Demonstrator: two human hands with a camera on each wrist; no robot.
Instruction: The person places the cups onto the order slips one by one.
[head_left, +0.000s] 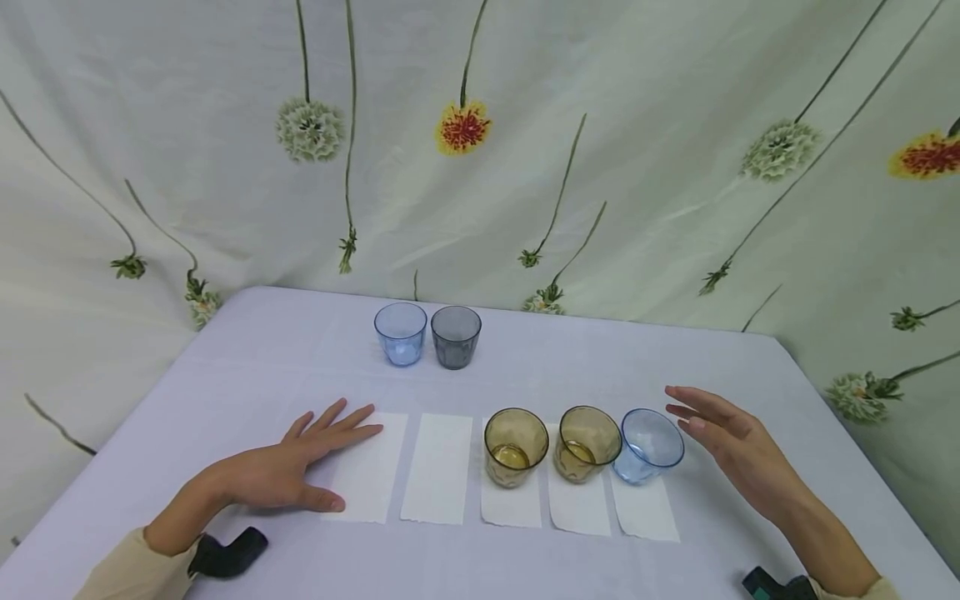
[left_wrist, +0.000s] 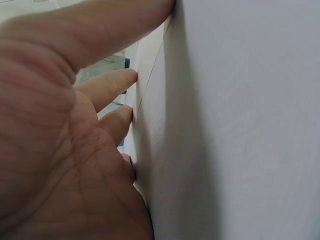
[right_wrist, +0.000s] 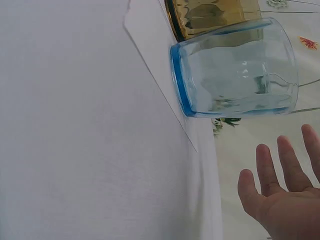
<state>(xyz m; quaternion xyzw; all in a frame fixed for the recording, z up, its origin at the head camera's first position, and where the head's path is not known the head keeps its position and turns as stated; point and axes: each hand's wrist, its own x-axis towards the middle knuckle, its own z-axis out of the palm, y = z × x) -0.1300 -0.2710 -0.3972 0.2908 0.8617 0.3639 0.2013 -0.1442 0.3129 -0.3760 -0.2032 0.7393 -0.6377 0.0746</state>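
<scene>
My left hand (head_left: 296,462) rests with spread fingers on the table and on the leftmost white paper strip (head_left: 371,467). To the right, my right hand (head_left: 738,450) is held in the air with its fingers extended, just beside a clear blue glass (head_left: 649,446). That glass stands upright on the rightmost paper strip (head_left: 648,512). Left of it are two amber glasses, one (head_left: 588,446) close to the blue glass and another (head_left: 516,450) farther left, each on its own strip. In the right wrist view, a gap separates the fingers from the blue glass (right_wrist: 235,70).
Toward the back edge of the white-covered table (head_left: 315,333) stand another blue glass (head_left: 401,335) and a grey glass (head_left: 455,337), side by side. A paper strip (head_left: 437,471) lies bare second from left. Behind hangs a flower-printed cloth (head_left: 637,150).
</scene>
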